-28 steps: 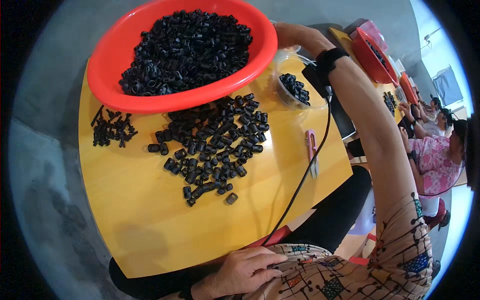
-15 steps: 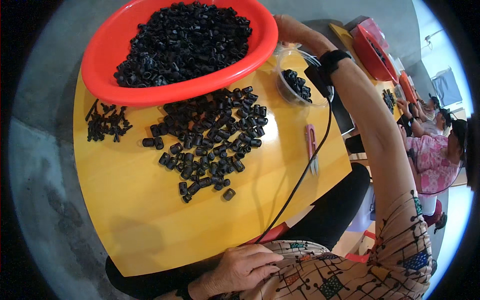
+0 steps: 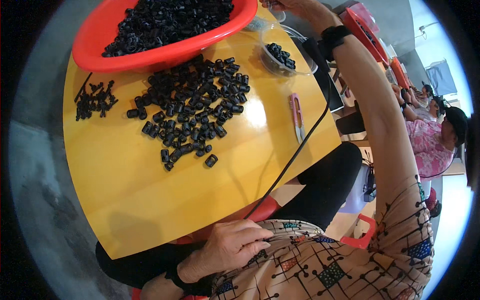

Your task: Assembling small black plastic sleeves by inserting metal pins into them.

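By the left edge of the table [image 3: 150, 200] lies a tangle of thin black pieces [image 3: 95, 101], too small to make out singly. The red basin [image 3: 165, 62], full of black parts [image 3: 170, 25], covers the far left corner, its back rim cut off by the view. A loose heap of black barrels [image 3: 192, 105] spreads from its front wall to mid-table, so piled that many are partly hidden. Just off the near edge, the left hand [image 3: 227, 245] rests against the patterned shirt [image 3: 320, 255], its grip slack, fingers loosely bent. At the far edge, the right hand [image 3: 290, 5] is partly cut off; whether its grip is closed on something I cannot tell. Near it, toward the right edge, stands a clear tub [image 3: 274, 70] of black parts, with pink snips [image 3: 297, 112] nearer the near right corner.
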Demonstrator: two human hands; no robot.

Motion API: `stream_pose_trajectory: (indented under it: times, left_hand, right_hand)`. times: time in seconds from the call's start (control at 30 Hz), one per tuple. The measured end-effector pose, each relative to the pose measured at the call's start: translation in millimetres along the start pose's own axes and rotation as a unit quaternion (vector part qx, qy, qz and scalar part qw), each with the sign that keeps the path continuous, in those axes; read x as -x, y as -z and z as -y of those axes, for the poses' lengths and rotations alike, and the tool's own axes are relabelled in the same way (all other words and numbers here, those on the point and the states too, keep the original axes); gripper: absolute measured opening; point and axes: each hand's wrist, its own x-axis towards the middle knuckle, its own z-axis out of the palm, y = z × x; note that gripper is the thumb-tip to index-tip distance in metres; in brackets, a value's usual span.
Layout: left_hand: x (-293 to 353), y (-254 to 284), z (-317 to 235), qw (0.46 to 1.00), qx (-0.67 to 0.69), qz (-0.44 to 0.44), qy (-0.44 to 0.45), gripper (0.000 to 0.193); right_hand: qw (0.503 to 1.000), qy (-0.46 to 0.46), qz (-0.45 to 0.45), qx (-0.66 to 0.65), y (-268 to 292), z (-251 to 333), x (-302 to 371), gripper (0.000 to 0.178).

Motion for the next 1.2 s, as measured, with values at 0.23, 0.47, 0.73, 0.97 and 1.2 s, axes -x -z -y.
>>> stream_pose_trajectory:
  times: [0.23,0.47,0.73,0.97,1.2]
  left_hand:
    - [7,-6,1,1.0,-0.007,-0.008,-0.027,0.018]
    - [14,-17,6,0.999,-0.031,-0.009,-0.035,0.015]
    - [19,-27,4,0.997,-0.066,0.01,-0.046,0.015]
    - [23,-36,14,0.995,-0.093,0.022,-0.035,0.011]
    - [25,-39,18,0.994,-0.1,0.014,-0.05,0.011]
  right_hand:
    - [0.986,0.014,0.076,-0.15,-4,44,65,0.014]
    - [0.99,0.021,0.133,-0.033,-61,50,185,0.018]
    - [0.982,0.114,0.016,0.148,-88,5,207,0.013]
    - [0.947,0.183,-0.049,0.258,-98,-6,211,0.015]
    - [0.963,0.154,-0.055,0.214,-96,-1,223,0.02]
